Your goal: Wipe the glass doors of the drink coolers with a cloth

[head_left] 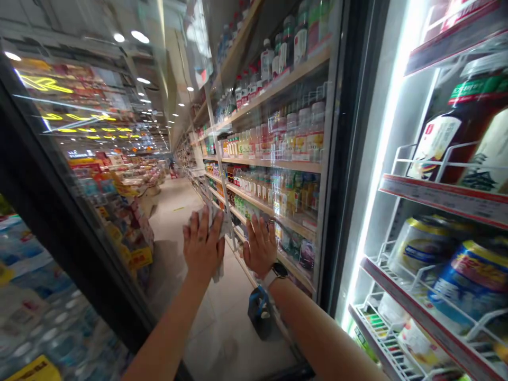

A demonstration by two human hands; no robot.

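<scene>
My left hand [203, 246] lies flat with its fingers apart, pressing a pale grey cloth [225, 225] against the glass door of a drinks cooler. Part of the cloth shows at the fingertips and below the palm. Beside it, my right hand [260, 246] rests with outstretched fingers against the same pane, and I see nothing held in it. A smartwatch [280, 270] is on my right wrist. The door's dark frame [71, 222] slants down the left side. Shelves of bottles show in the glass behind both hands.
At right, the lit cooler has wire-fronted shelves [444, 198] with dark bottles and cans [472, 280]. Packs of bottled water [51, 323] stand low at left. A dark object with a blue part [260, 317] shows through the glass near the floor. An aisle [178, 196] runs back.
</scene>
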